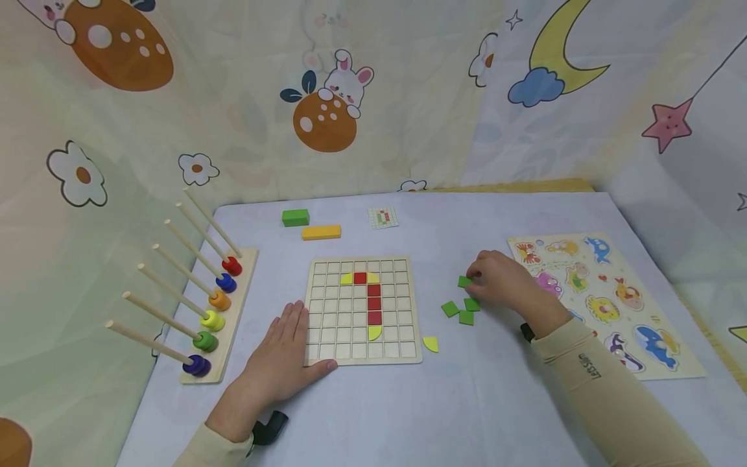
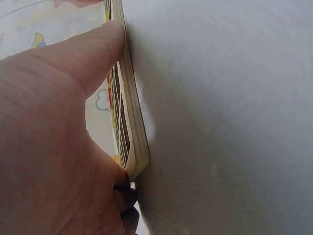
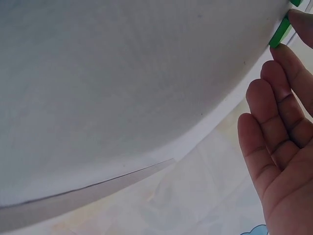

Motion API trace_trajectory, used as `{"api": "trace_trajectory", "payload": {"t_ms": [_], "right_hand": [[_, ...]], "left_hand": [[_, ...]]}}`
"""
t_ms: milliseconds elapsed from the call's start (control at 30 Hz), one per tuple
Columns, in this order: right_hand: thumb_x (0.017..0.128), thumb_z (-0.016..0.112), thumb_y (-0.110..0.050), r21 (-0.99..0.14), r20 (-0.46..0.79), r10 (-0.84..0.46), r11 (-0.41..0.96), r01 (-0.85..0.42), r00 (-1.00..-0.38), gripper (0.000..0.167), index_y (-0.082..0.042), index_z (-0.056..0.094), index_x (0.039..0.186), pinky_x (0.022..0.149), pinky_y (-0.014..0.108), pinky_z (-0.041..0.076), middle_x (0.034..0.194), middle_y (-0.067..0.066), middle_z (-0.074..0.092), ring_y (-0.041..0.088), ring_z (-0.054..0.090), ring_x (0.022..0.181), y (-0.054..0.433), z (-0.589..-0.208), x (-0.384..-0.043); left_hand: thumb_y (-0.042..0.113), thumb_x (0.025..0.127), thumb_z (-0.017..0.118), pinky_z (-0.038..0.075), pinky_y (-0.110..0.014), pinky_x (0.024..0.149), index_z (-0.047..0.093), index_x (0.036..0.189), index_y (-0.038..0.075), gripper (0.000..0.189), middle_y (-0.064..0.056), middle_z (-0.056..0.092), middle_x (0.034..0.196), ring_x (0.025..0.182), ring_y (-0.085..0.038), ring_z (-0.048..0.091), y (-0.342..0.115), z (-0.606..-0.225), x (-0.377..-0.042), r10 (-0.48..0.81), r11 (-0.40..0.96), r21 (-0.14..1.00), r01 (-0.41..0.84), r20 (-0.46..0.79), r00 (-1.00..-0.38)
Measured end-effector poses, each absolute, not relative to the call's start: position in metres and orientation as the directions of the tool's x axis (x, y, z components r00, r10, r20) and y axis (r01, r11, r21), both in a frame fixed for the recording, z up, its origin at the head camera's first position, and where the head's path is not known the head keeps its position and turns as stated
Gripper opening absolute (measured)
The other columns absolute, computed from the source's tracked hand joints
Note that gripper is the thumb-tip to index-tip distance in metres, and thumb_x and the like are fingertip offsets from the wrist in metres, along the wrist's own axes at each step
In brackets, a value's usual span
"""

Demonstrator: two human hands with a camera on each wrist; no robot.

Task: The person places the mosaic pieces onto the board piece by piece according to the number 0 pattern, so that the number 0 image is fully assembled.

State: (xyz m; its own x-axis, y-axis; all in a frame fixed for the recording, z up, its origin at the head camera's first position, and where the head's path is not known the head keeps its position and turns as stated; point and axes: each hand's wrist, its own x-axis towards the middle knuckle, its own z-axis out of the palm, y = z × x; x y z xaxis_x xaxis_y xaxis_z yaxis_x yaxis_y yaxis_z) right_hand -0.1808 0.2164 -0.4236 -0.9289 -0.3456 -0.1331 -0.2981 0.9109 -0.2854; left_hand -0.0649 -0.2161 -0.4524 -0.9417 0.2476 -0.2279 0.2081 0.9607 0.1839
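Observation:
My left hand (image 1: 279, 363) lies with straight fingers along the left edge of the wooden grid board (image 1: 338, 311), its thumb on the near left corner. Several red square tiles (image 1: 374, 303) form a column and a corner on the board, with yellow quarter-round tiles (image 1: 374, 333) beside them. To the right of the board, my right hand (image 1: 500, 282) pinches a green square tile (image 3: 279, 33) between thumb and index finger at the table surface. Other green tiles (image 1: 450, 309) lie just below that hand. One loose yellow quarter-round tile (image 1: 430, 344) is by the board's lower right corner.
A wooden peg stand (image 1: 248, 266) with coloured beads stands at the left. Behind the board lie a green block (image 1: 296, 218), an orange block (image 1: 321, 232) and a small pattern card (image 1: 382, 218). An animal picture board (image 1: 659, 324) lies under the right forearm's far side.

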Motion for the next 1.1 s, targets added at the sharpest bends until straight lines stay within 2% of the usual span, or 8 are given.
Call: {"api": "trace_trajectory", "payload": {"t_ms": [733,1100], "right_hand": [[0.089,0.080,-0.023,-0.262,-0.080,-0.371,0.903,-0.340,-0.925,0.022,-0.008,0.080,0.105,0.088,0.044,0.056,0.101,0.006,0.069,0.024,0.061,0.096,0.196,-0.407,-0.177],[0.088,0.082,-0.026,-0.262,-0.037,-0.432,0.874,-0.408,-0.901,0.022,-0.011,0.081,0.105,0.085,0.040,0.057,0.102,0.004,0.070,0.021,0.061,0.097,0.159,-0.403,-0.169]], "left_hand": [[0.079,0.087,0.062,0.017,-0.058,0.132,0.012,0.166,-0.002,0.124,-0.021,0.008,0.176,0.164,-0.040,0.007,-0.216,-0.453,-0.064,0.246,0.961,0.186,0.206,-0.223,-0.943],[0.080,0.087,0.061,0.017,-0.058,0.132,0.012,0.166,-0.002,0.124,-0.021,0.008,0.176,0.164,-0.040,0.006,-0.215,-0.453,-0.064,0.246,0.961,0.185,0.206,-0.227,-0.942]]}}
